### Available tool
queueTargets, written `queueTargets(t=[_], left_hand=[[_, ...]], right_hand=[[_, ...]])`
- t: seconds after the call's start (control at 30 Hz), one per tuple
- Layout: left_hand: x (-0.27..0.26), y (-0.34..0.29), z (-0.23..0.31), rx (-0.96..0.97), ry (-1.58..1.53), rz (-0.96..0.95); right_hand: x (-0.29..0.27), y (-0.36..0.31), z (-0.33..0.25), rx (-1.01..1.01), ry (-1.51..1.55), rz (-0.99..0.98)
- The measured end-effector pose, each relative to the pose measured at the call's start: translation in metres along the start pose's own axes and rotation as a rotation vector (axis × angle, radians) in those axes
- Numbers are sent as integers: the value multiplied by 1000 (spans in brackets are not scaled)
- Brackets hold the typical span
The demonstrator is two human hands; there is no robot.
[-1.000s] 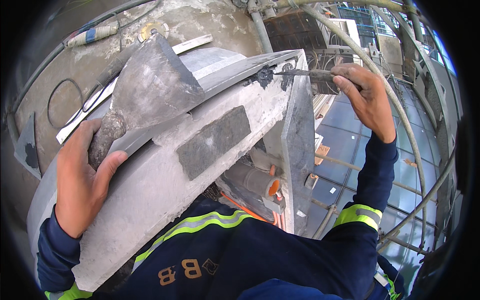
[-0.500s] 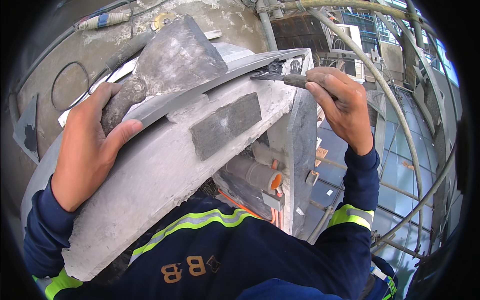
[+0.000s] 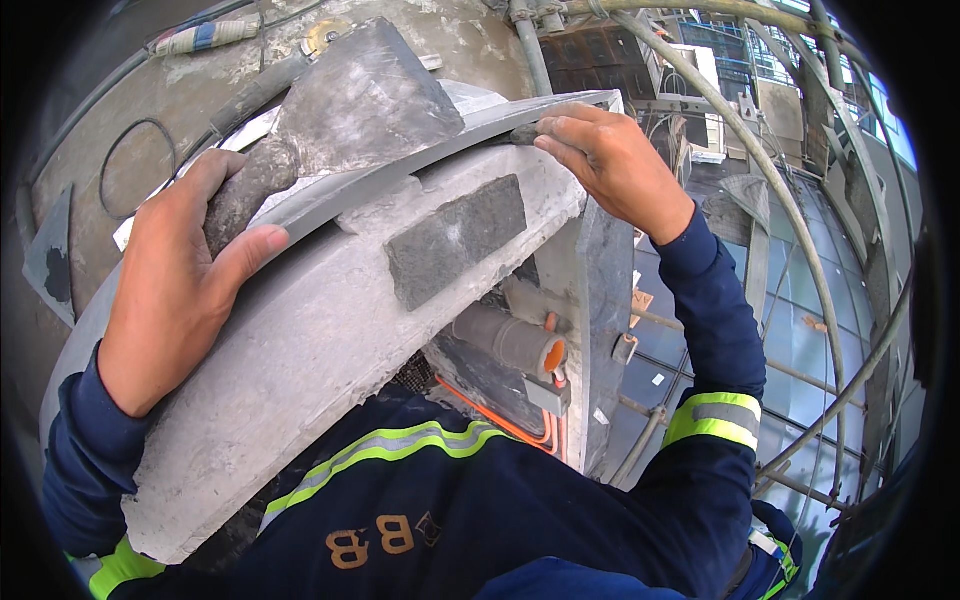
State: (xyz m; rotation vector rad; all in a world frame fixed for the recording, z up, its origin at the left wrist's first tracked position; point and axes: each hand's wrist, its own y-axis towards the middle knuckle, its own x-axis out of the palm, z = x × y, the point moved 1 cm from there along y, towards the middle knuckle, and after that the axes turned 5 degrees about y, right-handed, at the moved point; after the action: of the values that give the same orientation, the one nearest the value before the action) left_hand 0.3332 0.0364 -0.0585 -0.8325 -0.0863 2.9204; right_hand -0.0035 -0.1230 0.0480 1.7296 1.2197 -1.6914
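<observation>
My left hand (image 3: 170, 280) is closed round the dark, crusted handle of a broad grey trowel (image 3: 370, 105). Its wide flat blade, smeared with mortar, lies over the curved grey stone slab (image 3: 410, 160), and my thumb rests against the slab's edge. My right hand (image 3: 620, 165) pinches a narrow pointing trowel (image 3: 524, 134) at the slab's far right end. Only a bit of this tool shows; its blade is hidden in the gap under the slab. Below lies a pale curved stone block (image 3: 290, 300) with a dark grey rectangular patch (image 3: 455, 240) on its face.
A grey pipe with an orange mouth (image 3: 510, 342) and orange cables (image 3: 490, 412) sit under the block. An angle grinder (image 3: 265, 92) lies behind the trowel, near a looped black cable (image 3: 140, 170). Scaffold poles (image 3: 760, 170) rise at the right, above glass panels (image 3: 810, 360).
My right hand has moved left along the slab, taking the pointing trowel into the gap. Its dark blade, visible before, is now hidden. My left hand has hardly moved.
</observation>
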Motion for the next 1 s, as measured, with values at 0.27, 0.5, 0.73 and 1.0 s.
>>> queueTargets(t=[0.27, 0.5, 0.73, 1.0], left_hand=[[3, -3, -8, 73, 119, 70], [4, -3, -7, 77, 112, 84], [4, -3, -8, 73, 120, 79], [3, -1, -7, 70, 51, 53]], right_hand=[[-26, 6, -20, 67, -104, -74], [-50, -4, -33, 147, -100, -44], [-27, -4, -25, 135, -53, 8], [-16, 9, -2, 103, -56, -79]])
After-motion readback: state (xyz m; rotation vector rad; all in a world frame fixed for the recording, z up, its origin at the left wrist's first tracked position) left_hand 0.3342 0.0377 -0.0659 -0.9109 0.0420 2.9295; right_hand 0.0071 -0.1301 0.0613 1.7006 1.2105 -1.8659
